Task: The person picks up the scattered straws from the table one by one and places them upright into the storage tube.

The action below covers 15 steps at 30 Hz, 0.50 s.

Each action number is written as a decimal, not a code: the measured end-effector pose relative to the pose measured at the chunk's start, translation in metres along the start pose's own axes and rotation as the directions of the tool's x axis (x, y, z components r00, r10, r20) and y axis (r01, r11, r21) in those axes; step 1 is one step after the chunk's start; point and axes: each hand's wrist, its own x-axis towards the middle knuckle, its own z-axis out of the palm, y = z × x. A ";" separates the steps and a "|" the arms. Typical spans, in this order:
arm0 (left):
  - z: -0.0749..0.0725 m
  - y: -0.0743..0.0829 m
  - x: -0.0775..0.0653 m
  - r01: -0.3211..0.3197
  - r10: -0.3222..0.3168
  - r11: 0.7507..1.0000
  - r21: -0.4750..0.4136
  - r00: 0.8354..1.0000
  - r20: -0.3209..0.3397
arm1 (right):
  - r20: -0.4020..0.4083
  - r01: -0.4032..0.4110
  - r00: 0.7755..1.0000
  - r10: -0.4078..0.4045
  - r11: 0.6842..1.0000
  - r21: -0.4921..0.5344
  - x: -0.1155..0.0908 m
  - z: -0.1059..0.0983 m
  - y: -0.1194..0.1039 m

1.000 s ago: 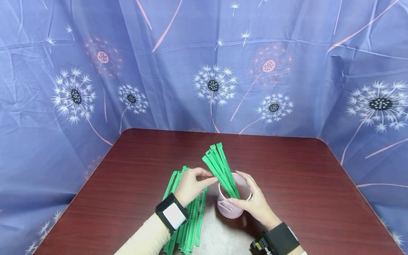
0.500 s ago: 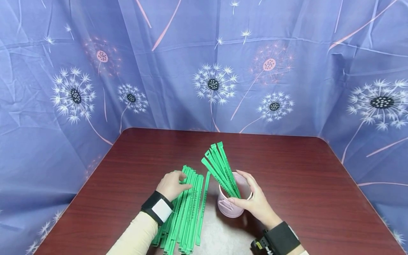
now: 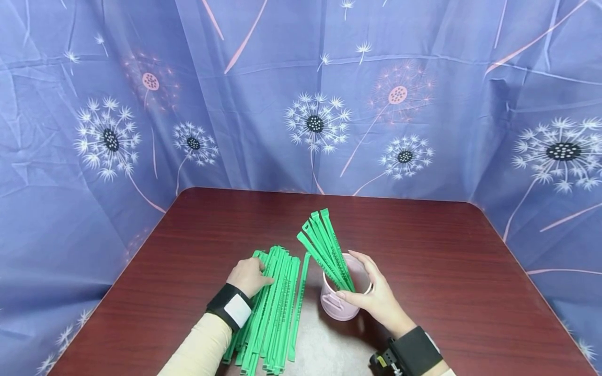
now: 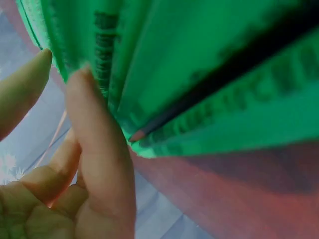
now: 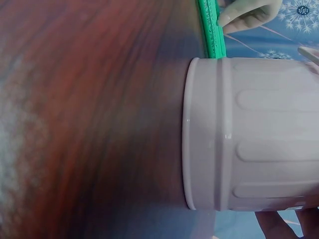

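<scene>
A pile of long, thin green packets (image 3: pixel 277 308) with dark print lies on the table, left of a small pale pink bucket (image 3: pixel 339 307). My left hand (image 3: pixel 248 277) is at the pile's far left part, fingertips against the packets. In the left wrist view, a finger (image 4: pixel 99 144) touches the printed green wrappers and another fingertip is at their edge. My right hand (image 3: pixel 378 300) grips the upright bucket by its rim, thumb in front, fingers round the far side. Several green packets (image 3: pixel 326 250) stand in the bucket, leaning left.
The dark red-brown wooden table (image 3: pixel 423 235) has a pale, shiny patch near the front. A blue cloth (image 3: pixel 263 104) with dandelion prints hangs round its back and sides. One packet (image 3: pixel 299 308) lies slightly apart, between pile and bucket.
My left hand has drawn back leftward from the packets in the bucket, then come down onto the left part of the pile. My right hand and the bucket stay put.
</scene>
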 end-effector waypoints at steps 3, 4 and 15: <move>0.002 -0.001 -0.001 0.025 -0.025 0.999 -0.045 1.000 0.004 | 0.002 0.002 1.000 -0.002 1.000 0.006 0.000 0.000 0.000; 0.002 -0.002 -0.001 0.032 -0.032 0.997 -0.065 0.999 0.008 | 0.004 0.003 1.000 -0.003 1.000 0.013 0.000 0.000 0.000; 0.003 -0.005 -0.001 0.051 -0.050 0.989 -0.138 0.999 0.009 | -0.009 -0.016 1.000 0.016 1.000 -0.009 0.000 0.001 -0.001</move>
